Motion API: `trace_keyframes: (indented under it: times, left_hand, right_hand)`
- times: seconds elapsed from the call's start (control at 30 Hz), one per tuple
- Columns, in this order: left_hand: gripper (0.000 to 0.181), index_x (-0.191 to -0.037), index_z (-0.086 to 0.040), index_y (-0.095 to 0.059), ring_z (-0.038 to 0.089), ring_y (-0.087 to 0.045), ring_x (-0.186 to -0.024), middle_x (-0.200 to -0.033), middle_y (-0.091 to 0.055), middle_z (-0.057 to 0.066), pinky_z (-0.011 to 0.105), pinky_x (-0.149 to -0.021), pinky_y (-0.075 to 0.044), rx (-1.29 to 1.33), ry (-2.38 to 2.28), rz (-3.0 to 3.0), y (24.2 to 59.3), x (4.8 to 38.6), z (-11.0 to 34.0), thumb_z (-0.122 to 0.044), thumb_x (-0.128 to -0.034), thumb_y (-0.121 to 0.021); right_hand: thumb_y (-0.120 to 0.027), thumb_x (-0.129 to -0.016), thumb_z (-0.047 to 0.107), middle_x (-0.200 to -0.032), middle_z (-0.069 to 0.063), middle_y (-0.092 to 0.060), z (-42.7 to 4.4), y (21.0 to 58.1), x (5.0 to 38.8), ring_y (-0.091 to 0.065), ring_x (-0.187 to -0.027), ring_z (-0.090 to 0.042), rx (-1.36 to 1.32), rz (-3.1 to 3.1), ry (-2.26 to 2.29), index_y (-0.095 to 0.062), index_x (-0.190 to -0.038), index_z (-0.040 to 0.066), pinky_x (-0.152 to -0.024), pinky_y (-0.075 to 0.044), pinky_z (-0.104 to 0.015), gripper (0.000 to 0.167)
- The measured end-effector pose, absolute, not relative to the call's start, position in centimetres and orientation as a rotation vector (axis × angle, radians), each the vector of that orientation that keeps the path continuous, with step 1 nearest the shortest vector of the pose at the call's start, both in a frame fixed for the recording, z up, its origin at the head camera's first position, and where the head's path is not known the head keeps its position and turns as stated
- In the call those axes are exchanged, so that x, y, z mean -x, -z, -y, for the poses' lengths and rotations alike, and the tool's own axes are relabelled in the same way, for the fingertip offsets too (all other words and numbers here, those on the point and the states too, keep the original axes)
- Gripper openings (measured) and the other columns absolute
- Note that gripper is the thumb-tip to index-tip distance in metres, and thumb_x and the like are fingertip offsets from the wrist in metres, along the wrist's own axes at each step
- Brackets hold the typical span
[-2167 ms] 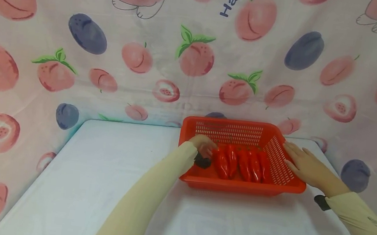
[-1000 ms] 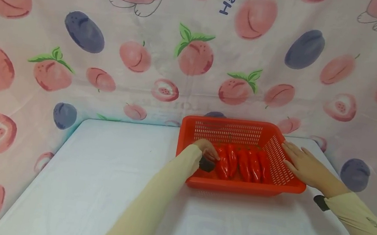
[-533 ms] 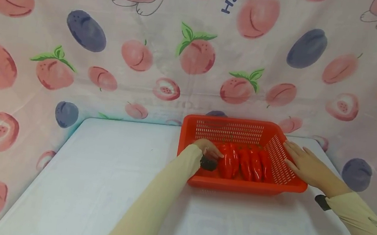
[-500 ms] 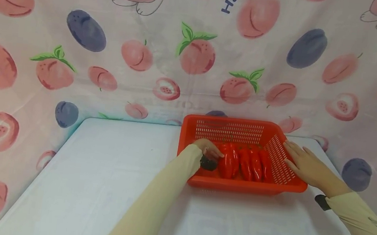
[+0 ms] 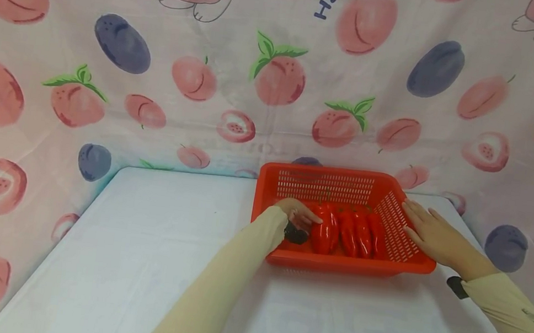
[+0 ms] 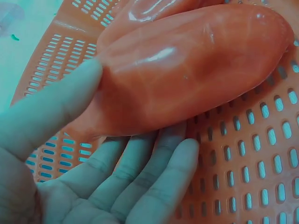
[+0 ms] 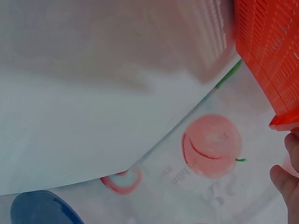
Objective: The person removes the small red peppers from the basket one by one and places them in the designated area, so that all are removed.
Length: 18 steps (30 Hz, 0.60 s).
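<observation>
An orange-red plastic basket (image 5: 340, 261) stands on the white table, with several glossy red chili peppers (image 5: 363, 235) lying side by side in it. My left hand (image 5: 298, 217) is inside the basket at the left end of the row. It holds the leftmost red pepper (image 6: 187, 70). In the left wrist view the thumb lies on the pepper's narrow end, and some fingertips are hidden beneath its lower side. My right hand (image 5: 438, 237) rests with extended fingers against the basket's right rim; in the right wrist view only a thumb and finger part (image 7: 286, 182) show.
The white table (image 5: 148, 241) stretches left of and in front of the basket. Behind it hangs a pale pink cloth (image 5: 237, 85) printed with fruit. A dark wrist strap (image 5: 456, 287) is on the right wrist.
My left hand has moved slightly right within the basket. The leftmost pepper has shifted right against its neighbour, partly covering it. The right hand stays at the rim.
</observation>
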<state>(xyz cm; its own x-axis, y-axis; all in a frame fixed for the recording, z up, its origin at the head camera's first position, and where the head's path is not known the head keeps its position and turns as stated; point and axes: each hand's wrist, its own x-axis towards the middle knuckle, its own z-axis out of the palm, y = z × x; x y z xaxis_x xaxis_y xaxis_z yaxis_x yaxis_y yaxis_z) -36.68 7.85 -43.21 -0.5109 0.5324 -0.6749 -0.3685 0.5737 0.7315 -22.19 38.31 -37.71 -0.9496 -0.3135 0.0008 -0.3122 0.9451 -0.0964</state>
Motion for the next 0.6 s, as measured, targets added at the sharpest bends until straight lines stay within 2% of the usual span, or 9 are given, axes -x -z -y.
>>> trace_keyframes:
  times: [0.03,0.07,0.13,0.17,0.3,0.47,0.6]
  left_hand:
    - [0.053,-0.126,-0.003,-0.057,0.024,-0.058,-0.119,-0.123,-0.064,0.014,0.035,-0.110,-0.039,-0.138,-1.103,-1.792,43.3,36.6,-7.9,-0.031,-0.0836,-0.071]
    - [0.056,-0.136,-0.004,-0.047,0.026,-0.054,-0.124,-0.133,-0.057,0.015,0.037,-0.113,-0.034,-0.122,-1.106,-1.823,42.2,35.6,-7.8,-0.028,-0.0888,-0.065]
    - [0.059,-0.139,-0.005,-0.044,0.026,-0.052,-0.126,-0.136,-0.053,0.015,0.037,-0.113,-0.034,-0.127,-1.096,-1.822,42.4,35.5,-7.8,-0.029,-0.0887,-0.064]
    - [0.057,-0.141,-0.003,-0.041,0.027,-0.049,-0.129,-0.140,-0.050,0.016,0.037,-0.114,-0.032,-0.120,-1.092,-1.834,41.0,34.4,-7.6,-0.025,-0.0915,-0.060]
    - [0.058,-0.141,-0.003,-0.040,0.027,-0.048,-0.130,-0.141,-0.048,0.016,0.037,-0.113,-0.033,-0.110,-1.091,-1.845,41.0,34.4,-7.7,-0.024,-0.0909,-0.061]
    - [0.056,-0.136,-0.001,-0.047,0.030,-0.052,-0.126,-0.136,-0.053,0.018,0.040,-0.108,-0.040,-0.040,-1.183,-1.872,40.4,34.2,-7.5,-0.023,-0.0874,-0.066]
    - [0.057,-0.135,-0.001,-0.047,0.031,-0.052,-0.126,-0.137,-0.052,0.018,0.040,-0.109,-0.039,-0.002,-1.278,-1.847,39.7,34.0,-7.4,-0.021,-0.0861,-0.067]
  right_hand:
    - [-0.048,-0.095,0.031,-0.150,-0.029,-0.022,-38.3,37.7,22.2,-0.020,-0.139,-0.044,0.488,-3.076,0.152,-0.020,-0.146,-0.007,-0.115,-0.009,-0.060,0.069]
    - [-0.049,-0.095,0.031,-0.151,-0.028,-0.021,-38.2,37.7,22.2,-0.019,-0.139,-0.044,0.477,-3.068,0.152,-0.019,-0.146,-0.007,-0.115,-0.010,-0.061,0.070]
    - [-0.049,-0.095,0.029,-0.151,-0.029,-0.020,-38.2,37.6,22.2,-0.018,-0.139,-0.044,0.466,-3.060,0.154,-0.018,-0.146,-0.007,-0.114,-0.011,-0.062,0.070]
    - [-0.049,-0.095,0.029,-0.151,-0.029,-0.020,-38.2,37.6,22.3,-0.017,-0.139,-0.044,0.463,-3.056,0.156,-0.017,-0.146,-0.007,-0.114,-0.010,-0.062,0.071]
    - [-0.049,-0.094,0.027,-0.152,-0.029,-0.017,-38.2,37.6,22.4,-0.015,-0.140,-0.044,0.450,-3.038,0.176,-0.014,-0.147,-0.007,-0.114,-0.009,-0.062,0.071]
    - [-0.049,-0.095,0.026,-0.152,-0.028,-0.017,-38.3,37.8,22.5,-0.014,-0.140,-0.043,0.465,-3.036,0.189,-0.012,-0.147,-0.006,-0.114,-0.008,-0.061,0.072]
    - [-0.047,-0.095,0.025,-0.152,-0.028,-0.018,-38.5,37.9,22.4,-0.015,-0.140,-0.043,0.489,-3.047,0.189,-0.011,-0.148,-0.005,-0.116,-0.007,-0.059,0.071]
